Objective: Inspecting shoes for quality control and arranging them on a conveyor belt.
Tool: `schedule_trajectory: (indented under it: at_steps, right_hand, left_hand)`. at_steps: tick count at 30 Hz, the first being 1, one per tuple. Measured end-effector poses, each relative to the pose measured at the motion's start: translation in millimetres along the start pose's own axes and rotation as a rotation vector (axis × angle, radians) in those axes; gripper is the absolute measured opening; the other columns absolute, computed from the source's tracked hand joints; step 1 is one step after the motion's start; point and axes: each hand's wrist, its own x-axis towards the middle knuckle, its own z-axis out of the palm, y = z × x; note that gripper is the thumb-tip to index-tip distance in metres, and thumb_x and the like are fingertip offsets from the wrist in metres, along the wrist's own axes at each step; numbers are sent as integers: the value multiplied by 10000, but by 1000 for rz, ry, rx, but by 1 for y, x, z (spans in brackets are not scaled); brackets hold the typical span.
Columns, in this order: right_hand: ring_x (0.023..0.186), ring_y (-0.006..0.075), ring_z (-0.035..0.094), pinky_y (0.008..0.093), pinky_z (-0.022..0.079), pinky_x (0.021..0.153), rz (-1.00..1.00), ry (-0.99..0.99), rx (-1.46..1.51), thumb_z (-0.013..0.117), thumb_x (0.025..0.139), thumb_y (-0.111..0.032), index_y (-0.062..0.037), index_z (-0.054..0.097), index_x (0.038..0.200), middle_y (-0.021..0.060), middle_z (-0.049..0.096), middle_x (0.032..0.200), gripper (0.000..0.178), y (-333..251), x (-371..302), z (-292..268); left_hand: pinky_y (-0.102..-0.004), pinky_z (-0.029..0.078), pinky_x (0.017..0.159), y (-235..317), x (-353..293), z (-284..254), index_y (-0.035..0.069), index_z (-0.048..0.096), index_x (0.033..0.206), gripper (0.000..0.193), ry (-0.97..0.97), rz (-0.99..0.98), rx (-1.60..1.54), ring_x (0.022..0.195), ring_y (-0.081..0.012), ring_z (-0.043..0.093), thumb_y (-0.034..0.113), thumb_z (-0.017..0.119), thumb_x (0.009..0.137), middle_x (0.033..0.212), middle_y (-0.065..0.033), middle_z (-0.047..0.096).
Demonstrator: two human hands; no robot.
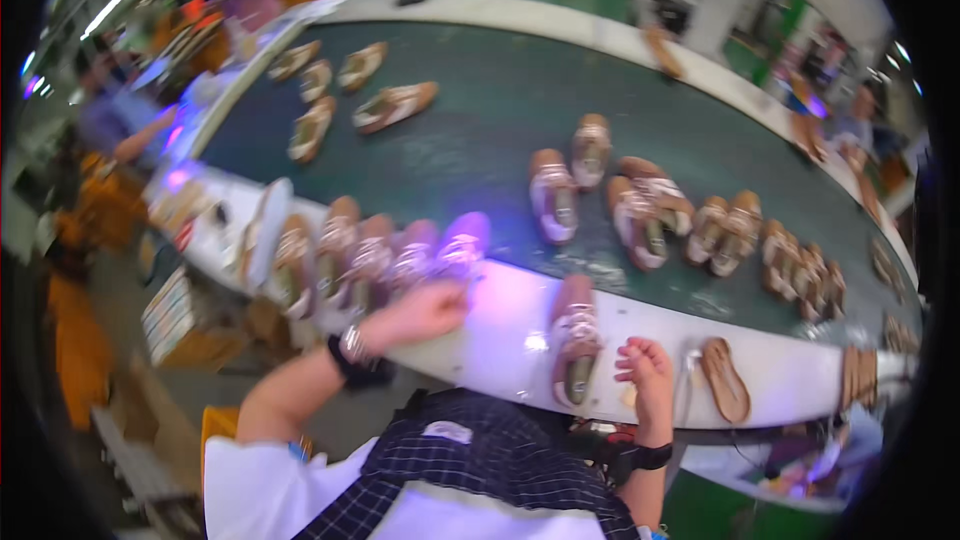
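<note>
A brown lace-up shoe (577,340) lies on the white ledge in front of me, its toe pointing away. To its right my right hand (647,375) is held up, empty, with the fingers loosely bent and apart. My left hand (435,308) is closed over the ledge, at the near end of a shoe lit purple (463,243). Blur and the hand itself hide whether its fingers grip that shoe or anything else. Several more brown shoes (372,250) with pale laces stand in a row to its left.
A dark green conveyor belt (470,130) runs beyond the white ledge (510,315), carrying several shoes, some in pairs (650,205). A tan insole-shaped piece (725,380) lies to the right. A carton (185,320) stands at the lower left. Other people (130,115) are along the belt.
</note>
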Motion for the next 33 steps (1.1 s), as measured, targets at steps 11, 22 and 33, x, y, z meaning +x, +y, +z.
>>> schedule_trajectory:
  at_steps: [11, 22, 33]
  right_hand:
    - [791, 165, 612, 285, 521, 646, 17, 93, 6, 632, 849, -198, -9, 553, 1094, 108, 626, 974, 319, -6, 35, -22]
    - [1196, 415, 418, 418, 354, 1014, -259, -114, -614, 796, 625, -327, 98, 257, 1349, 294, 379, 1300, 997, 14, 46, 29]
    - [1091, 311, 549, 351, 447, 912, -48, -139, -467, 800, 622, -230, 45, 59, 1414, 269, 491, 1204, 1119, 19, 31, 21]
  left_hand:
    - [-340, 445, 879, -27, 188, 79, -12, 503, 1147, 533, 446, -69, -83, 984, -275, 551, 220, 725, 722, 1066, -170, 553]
    - [-443, 366, 1011, -1, 325, 62, -26, 161, 1400, 1115, 572, -503, 69, 1217, -416, 403, 449, 795, 614, 1307, -282, 399]
    - [-402, 486, 822, -22, 295, 42, 30, 416, 1228, 574, 586, -273, -997, 947, -294, 581, 93, 632, 700, 1056, -130, 559]
